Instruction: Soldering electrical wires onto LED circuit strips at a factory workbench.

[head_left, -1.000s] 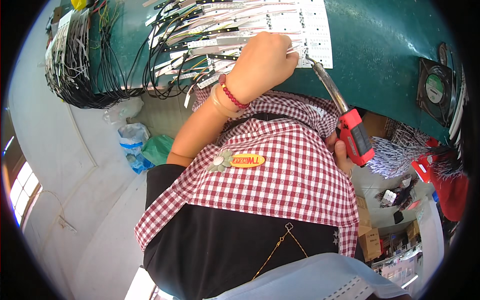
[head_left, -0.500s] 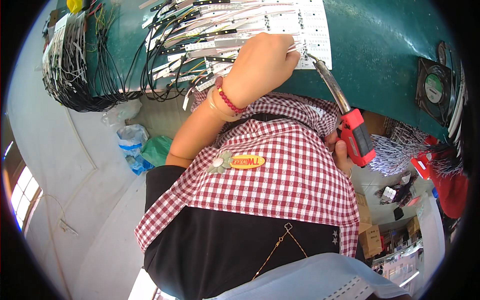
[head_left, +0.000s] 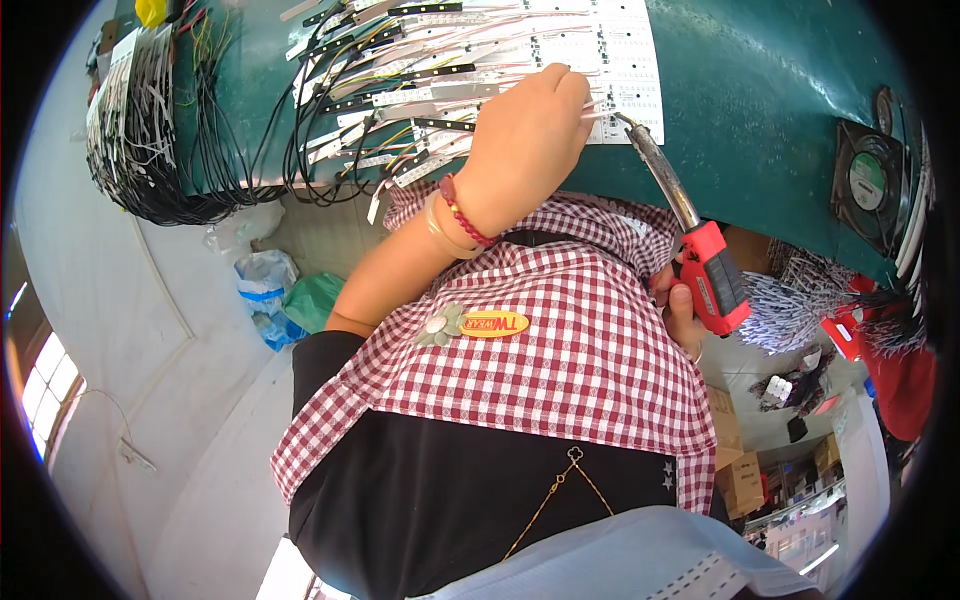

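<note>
My left hand (head_left: pixel 530 130) is closed in a pinch on thin light-coloured wires (head_left: pixel 596 113), held against the near edge of a white circuit board panel (head_left: pixel 632 60). Red-handled and held low at my right side, a soldering iron (head_left: pixel 716 280) sits in my right hand (head_left: pixel 682 312). Its metal shaft points up and left, and the dark tip is near the wire ends by the board's edge; whether it touches them is too small to tell. Several wired strips (head_left: pixel 400 95), some white and some black, lie left of my left hand. My left fingertips are partly hidden.
A green work table (head_left: pixel 760 120) carries everything. Bundled black cables with strips (head_left: pixel 130 140) hang over its left edge. At the right stands a black fan (head_left: pixel 868 185); below it hang bundles of white wires (head_left: pixel 795 300). Plastic bags (head_left: pixel 265 285) lie under the table's left side.
The board and strips have shifted slightly toward me. My left hand, still pinching, has turned a little and its wrist sits slightly lower. The soldering iron has barely moved.
</note>
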`<state>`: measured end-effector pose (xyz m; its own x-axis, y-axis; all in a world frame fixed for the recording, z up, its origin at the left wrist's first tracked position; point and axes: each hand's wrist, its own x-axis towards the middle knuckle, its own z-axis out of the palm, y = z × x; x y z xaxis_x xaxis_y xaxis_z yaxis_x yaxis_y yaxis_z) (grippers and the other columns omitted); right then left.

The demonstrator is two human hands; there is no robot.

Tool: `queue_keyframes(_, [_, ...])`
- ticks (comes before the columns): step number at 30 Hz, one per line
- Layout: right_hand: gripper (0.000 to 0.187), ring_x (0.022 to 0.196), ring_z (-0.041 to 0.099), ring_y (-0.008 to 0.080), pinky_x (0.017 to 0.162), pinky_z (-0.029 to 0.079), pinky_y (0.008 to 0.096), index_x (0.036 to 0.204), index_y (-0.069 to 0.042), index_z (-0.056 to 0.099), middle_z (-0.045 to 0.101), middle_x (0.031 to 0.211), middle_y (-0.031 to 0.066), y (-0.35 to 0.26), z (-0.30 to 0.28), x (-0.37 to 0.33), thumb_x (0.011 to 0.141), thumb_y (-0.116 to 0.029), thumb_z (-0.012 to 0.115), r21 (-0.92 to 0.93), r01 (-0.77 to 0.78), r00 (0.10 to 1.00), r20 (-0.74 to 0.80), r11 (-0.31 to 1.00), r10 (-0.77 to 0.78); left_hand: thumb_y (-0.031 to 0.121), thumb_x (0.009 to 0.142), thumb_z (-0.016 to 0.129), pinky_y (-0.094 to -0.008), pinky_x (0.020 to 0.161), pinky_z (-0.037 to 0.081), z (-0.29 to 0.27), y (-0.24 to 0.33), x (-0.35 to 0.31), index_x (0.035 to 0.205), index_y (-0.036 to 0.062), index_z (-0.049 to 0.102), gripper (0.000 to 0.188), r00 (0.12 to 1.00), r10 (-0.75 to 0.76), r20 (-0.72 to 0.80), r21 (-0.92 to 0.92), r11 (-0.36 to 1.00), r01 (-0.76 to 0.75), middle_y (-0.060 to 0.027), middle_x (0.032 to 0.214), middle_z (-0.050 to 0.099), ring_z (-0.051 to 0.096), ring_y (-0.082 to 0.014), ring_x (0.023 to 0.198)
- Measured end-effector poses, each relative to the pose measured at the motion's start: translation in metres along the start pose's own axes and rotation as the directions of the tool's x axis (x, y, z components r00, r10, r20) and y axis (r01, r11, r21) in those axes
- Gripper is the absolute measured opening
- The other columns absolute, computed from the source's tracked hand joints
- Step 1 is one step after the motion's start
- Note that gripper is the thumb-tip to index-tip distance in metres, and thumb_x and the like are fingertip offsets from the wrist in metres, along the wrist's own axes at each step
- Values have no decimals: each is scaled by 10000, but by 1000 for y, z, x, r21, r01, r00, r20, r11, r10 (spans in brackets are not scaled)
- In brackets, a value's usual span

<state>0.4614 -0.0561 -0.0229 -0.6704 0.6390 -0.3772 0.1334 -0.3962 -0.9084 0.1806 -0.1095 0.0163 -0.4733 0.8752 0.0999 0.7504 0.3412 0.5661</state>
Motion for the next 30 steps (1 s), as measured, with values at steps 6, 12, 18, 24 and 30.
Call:
queue_keyframes(6, [253,770,536,101,688,442,251,996,-3,600,596,872,26,-3,0,-4,873,-224,595,-46,-22,999,26,999,23,95,749,626,-376,541,439,11,-3,-10,768,48,502,133,998,-6,-62,41,999,8,-100,747,531,559,-310,639])
queue_keyframes(12, [247,822,559,131,736,452,287,1001,-1,605,608,911,40,-4,-2,-3,877,-214,589,-128,-52,998,21,990,56,88,743,627,-371,523,437,14,-3,-9,769,59,505,128,995,5,-95,22,1000,-2,-90,743,531,556,-301,612])
queue_keyframes(18, [238,782,536,123,718,441,280,985,1,605,586,852,22,-11,-2,-1,885,-213,572,-238,-56,989,123,970,87,79,736,624,-372,519,437,15,-2,-10,768,55,504,126,996,-6,-94,14,1000,7,-94,737,529,553,-303,601])
queue_keyframes(24, [234,781,528,117,714,438,272,998,-6,598,581,849,12,-8,5,-10,887,-210,570,-115,-86,996,20,990,89,80,728,625,-375,518,436,15,-2,-11,757,48,503,129,994,-19,-106,7,1000,20,-99,739,533,554,-310,600])
queue_keyframes(30, [214,797,538,119,726,443,269,1009,-10,598,597,878,20,-4,9,-12,878,-178,582,-101,-65,996,-60,993,59,81,724,623,-379,521,438,13,-2,-9,752,43,512,120,996,-37,-77,2,999,37,-101,744,547,559,-311,607])
